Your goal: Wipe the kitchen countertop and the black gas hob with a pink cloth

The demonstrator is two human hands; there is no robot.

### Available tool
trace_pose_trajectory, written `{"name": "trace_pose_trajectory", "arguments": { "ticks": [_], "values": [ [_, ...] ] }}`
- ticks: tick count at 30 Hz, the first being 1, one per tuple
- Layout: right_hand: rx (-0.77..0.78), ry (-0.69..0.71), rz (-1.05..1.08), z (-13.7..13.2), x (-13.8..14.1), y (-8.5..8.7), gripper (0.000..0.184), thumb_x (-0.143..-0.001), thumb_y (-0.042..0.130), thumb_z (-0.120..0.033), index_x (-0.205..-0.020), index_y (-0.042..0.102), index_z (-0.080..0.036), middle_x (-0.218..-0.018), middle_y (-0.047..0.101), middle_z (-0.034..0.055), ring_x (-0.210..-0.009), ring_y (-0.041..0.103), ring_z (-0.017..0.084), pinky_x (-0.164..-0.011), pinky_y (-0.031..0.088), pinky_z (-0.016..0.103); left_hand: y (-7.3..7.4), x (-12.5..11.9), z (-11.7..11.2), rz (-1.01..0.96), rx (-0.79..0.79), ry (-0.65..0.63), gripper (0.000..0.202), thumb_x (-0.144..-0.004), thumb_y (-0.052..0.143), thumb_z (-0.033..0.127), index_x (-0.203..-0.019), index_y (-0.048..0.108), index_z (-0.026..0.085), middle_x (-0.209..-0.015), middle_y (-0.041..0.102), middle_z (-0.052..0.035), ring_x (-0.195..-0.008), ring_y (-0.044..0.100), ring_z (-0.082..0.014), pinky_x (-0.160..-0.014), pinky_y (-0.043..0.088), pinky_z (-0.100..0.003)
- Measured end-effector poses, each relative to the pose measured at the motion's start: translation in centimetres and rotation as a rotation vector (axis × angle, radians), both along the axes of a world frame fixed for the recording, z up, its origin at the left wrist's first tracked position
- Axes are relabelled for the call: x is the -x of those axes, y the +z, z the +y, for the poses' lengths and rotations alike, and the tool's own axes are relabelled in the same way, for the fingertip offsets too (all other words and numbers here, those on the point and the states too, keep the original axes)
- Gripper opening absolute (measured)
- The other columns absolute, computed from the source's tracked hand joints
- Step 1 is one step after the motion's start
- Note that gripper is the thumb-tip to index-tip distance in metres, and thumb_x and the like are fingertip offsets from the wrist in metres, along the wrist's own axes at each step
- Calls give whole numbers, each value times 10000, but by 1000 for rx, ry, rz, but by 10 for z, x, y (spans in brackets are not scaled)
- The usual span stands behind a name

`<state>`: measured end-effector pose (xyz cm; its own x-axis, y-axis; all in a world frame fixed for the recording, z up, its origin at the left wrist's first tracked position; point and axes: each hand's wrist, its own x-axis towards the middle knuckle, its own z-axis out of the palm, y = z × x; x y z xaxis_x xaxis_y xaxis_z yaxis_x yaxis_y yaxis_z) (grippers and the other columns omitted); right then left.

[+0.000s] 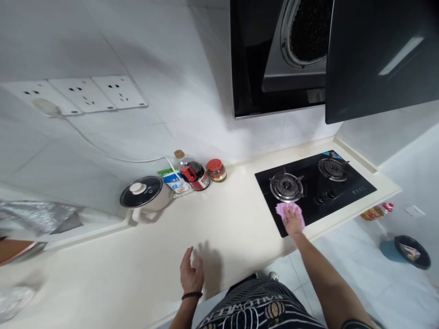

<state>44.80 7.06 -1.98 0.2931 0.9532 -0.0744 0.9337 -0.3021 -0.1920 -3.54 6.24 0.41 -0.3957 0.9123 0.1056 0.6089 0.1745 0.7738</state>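
Note:
A pink cleaning cloth lies bunched on the front left corner of the black gas stove. My right hand presses down on it, fingers over the cloth, just in front of the left burner. The right burner sits farther back, with the control knobs between the two. Above the cream countertop, my left hand hovers with thumb and fingers apart, holding nothing. A dark beaded bracelet is on that wrist.
Along the wall stand a lidded electric pot, a blue-white packet, a dark-lidded jar and a red-lidded jar. The range hood overhangs the stove. A bin and an oil bottle are at the right.

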Motion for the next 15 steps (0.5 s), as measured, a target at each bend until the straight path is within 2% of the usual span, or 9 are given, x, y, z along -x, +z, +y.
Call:
{"name": "trace_pose_trajectory", "arguments": {
  "ticks": [3, 6, 11, 15],
  "values": [
    [-15, 106, 60, -9, 60, -5, 617, -1014, 397, -248, -1626, 475, -254, -1745, 367, 60, -1637, 283, 292, -1335, 242, 533, -3, -13, 10, -21, -25, -59, 536, -848, 559, 415, -1320, 680, 192, -1352, 721, -144, -1312, 639, -333, -1117, 538, -509],
    [-32, 155, 124, -37, 85, -8, 638, -999, 439, -230, -1632, 467, -302, -1757, 343, 1, -1653, 235, 301, -1350, 244, 498, 2, -31, 24, -61, -30, -114, 528, -873, 556, 437, -1330, 677, 202, -1334, 725, -139, -1307, 643, -328, -1110, 547, -509],
    [-48, 169, 188, -89, 70, -11, 614, -1006, 455, -237, -1610, 497, -335, -1736, 385, -26, -1648, 252, 295, -1347, 289, 535, 9, -57, 37, -78, -46, -190, 542, -907, 551, 432, -1384, 656, 196, -1363, 711, -142, -1309, 637, -322, -1107, 554, -501],
    [-83, 68, 160, -110, 43, -18, 607, -1012, 432, -232, -1614, 495, -281, -1740, 374, 30, -1646, 262, 283, -1339, 313, 535, 9, -63, 42, -17, -44, -232, 545, -913, 555, 418, -1409, 647, 212, -1329, 722, -125, -1245, 662, -315, -1081, 572, -494]
  ]
}}
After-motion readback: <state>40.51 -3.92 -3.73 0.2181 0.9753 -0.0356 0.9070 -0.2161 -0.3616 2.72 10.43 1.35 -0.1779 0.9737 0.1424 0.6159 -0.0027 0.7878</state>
